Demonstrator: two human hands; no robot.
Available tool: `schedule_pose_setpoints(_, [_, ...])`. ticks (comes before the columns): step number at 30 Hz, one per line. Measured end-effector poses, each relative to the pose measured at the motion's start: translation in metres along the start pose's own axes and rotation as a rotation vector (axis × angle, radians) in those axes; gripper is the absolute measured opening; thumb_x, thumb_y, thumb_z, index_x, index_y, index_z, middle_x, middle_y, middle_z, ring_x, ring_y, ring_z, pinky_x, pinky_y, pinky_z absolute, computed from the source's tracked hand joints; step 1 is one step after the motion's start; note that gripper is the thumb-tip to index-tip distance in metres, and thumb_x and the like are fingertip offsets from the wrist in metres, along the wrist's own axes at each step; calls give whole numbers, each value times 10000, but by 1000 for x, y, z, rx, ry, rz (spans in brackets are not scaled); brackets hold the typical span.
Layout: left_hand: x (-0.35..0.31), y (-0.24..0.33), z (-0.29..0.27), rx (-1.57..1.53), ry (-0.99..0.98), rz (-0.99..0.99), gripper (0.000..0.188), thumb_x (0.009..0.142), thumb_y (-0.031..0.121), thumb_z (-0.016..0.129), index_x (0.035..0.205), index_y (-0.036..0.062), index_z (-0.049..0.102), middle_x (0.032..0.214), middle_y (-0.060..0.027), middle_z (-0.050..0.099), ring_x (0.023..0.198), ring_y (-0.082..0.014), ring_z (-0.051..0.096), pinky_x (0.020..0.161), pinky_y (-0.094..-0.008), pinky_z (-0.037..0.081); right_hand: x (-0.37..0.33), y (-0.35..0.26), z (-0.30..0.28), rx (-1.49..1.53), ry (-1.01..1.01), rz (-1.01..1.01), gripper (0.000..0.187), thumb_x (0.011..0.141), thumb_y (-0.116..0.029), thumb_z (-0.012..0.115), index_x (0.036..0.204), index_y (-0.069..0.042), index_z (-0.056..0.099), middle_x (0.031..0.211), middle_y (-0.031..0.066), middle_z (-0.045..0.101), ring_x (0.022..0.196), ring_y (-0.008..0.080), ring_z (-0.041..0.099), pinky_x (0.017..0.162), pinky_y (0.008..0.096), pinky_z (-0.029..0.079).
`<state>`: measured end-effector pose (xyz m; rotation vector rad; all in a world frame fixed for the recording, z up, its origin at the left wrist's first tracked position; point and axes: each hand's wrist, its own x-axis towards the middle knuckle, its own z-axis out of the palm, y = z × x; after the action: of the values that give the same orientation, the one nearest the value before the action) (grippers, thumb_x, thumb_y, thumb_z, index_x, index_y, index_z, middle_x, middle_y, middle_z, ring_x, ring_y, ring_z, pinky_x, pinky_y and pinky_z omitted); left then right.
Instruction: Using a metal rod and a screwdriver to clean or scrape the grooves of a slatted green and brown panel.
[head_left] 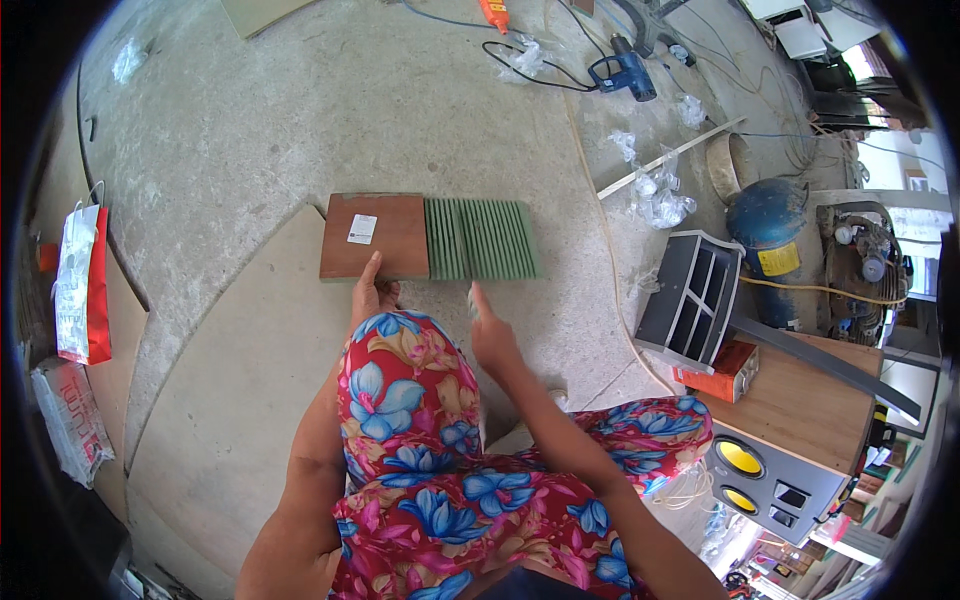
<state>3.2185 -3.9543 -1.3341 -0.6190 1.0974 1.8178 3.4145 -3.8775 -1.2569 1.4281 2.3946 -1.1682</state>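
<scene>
In front of my knees is a flat panel with a brown wooden part [375, 235] on the left, bearing a white label, and a green grooved part [505, 240] on the right. My left hand [370, 287] grips the near edge of the brown part, thumb on top and fingers underneath. At the near edge of the green part, my right hand [490, 335] is closed with its index finger stretched along a thin, dark, blade-like tool [463, 240]. This tool lies across the grooves; its exact kind is blurred.
A pale sheet [230, 350] lies at left on the concrete floor, near a red-and-white bag [85, 285]. Far right are a blue heat gun or drill [625, 75], crumpled plastic [665, 205] and a wooden strip [670, 158]. A grey rack [690, 295], compressor [768, 215] and speaker cabinet [780, 480] stand right.
</scene>
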Motion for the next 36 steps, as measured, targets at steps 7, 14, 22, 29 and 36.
schedule_pose_setpoints(7, [3, -7, 1, 141, 55, -93, 346, 772, 303, 723, 958, 62, 559, 776, -44, 583, 587, -129, 530, 487, -243, 449, -52, -21, -52, -38, -139, 135, 625, 879, -83, 447, 1448, -163, 202, 969, 323, 587, 873, 490, 565, 758, 522, 449])
schedule_pose_setpoints(14, [-8, -1, 5, 3, 68, -119, 277, 810, 255, 681, 950, 53, 552, 799, -74, 587, 602, -160, 550, 494, -259, 485, -55, -32, -55, -23, -125, 133, 609, 886, -80, 451, 1444, -149, 217, 1004, 323, 583, 894, 477, 572, 733, 500, 458])
schedule_pose_setpoints(22, [-8, 6, 6, -63, 78, -68, 264, 830, 233, 660, 990, 60, 540, 868, -59, 573, 761, -155, 548, 611, -265, 511, -15, -18, -45, 3, 78, -34, 591, 893, -105, 432, 1444, -158, 225, 823, 302, 606, 779, 470, 589, 693, 524, 441])
schedule_pose_setpoints(29, [-5, 5, -1, -64, 94, -107, 293, 825, 231, 666, 1008, 52, 524, 891, -65, 556, 761, -171, 541, 606, -282, 514, -1, -8, -37, -67, 1, -4, 586, 896, -101, 436, 1443, -148, 233, 966, 309, 599, 847, 474, 580, 738, 507, 452])
schedule_pose_setpoints(36, [-6, 3, 0, -47, 119, -104, 295, 826, 238, 660, 1006, 48, 526, 898, -72, 549, 754, -170, 541, 604, -279, 517, 38, -17, -29, -154, -14, 19, 573, 894, -102, 418, 1437, -150, 239, 859, 323, 601, 823, 467, 589, 740, 526, 443])
